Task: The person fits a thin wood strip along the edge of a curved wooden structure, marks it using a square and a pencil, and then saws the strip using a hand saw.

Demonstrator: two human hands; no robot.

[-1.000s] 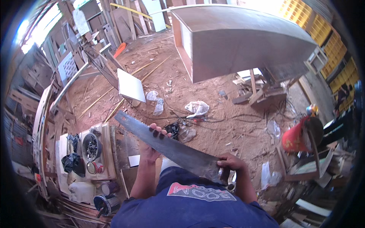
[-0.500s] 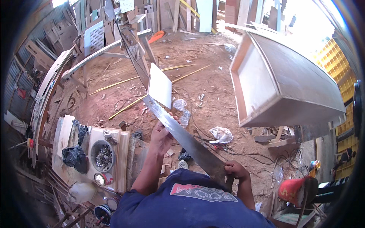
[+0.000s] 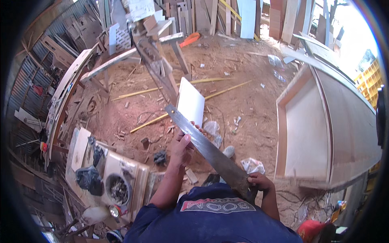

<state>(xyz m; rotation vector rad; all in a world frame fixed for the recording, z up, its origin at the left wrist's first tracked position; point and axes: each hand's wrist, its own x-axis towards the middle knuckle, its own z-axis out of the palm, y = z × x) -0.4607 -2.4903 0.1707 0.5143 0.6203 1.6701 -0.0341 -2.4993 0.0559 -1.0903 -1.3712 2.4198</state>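
Note:
A hand saw (image 3: 212, 156) with a long steel blade lies diagonally before my body, its narrow end pointing up and away to the left. My left hand (image 3: 183, 146) grips the blade near its middle, with the thumb on the flat face and fingertips over the toothed edge. My right hand (image 3: 258, 181) is closed on the handle at the wide end, low on the right. Behind the saw, a white board (image 3: 192, 101) leans at the foot of a wooden stand (image 3: 178, 58). One shoe (image 3: 228, 151) shows beyond the blade.
A large plywood box (image 3: 304, 133) stands right. At left are a long rail of planks (image 3: 71, 93) and boards holding a basin (image 3: 116, 188) and dark bags. Yellow strips (image 3: 227, 89), offcuts and plastic bags litter the dirt floor. A red bucket (image 3: 310, 230) sits lower right.
The view has swung leftward, so the box and bucket have shifted right or down in the picture. The saw has tilted more steeply and moved rightward in view, still in both hands.

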